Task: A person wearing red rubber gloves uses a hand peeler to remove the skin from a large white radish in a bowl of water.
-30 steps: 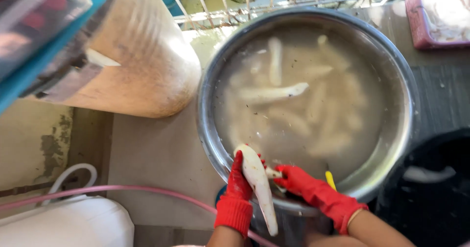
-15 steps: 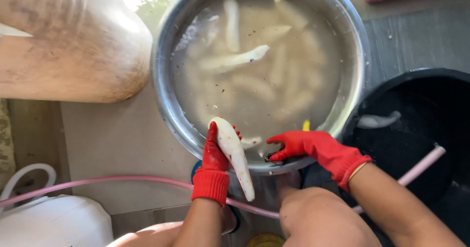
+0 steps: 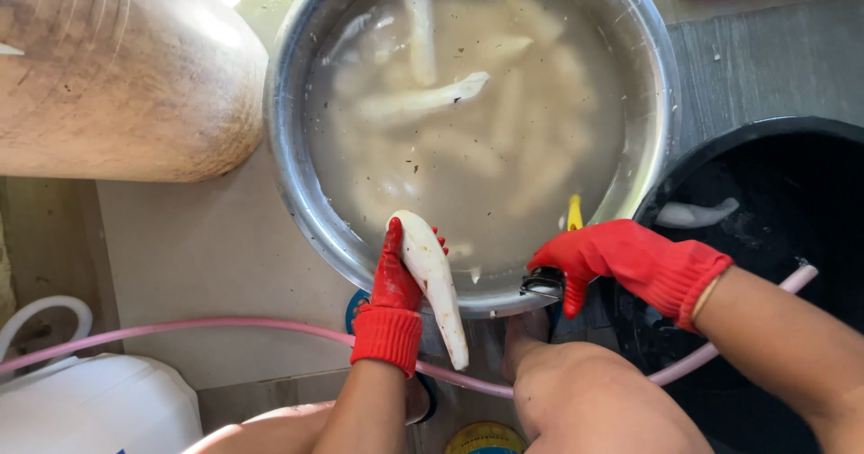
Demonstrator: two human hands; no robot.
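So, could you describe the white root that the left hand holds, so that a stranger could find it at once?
Start at the big steel basin of cloudy water. At its near rim the left hand, in a red glove, grips a long white root whose tapered end points toward the person. The other roots lie in the water; this one alone is held above the rim.

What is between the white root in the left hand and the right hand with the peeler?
In the head view, only the near rim of the metal basin and a strip of cloudy water lie between the white root held by the left hand and the right hand.
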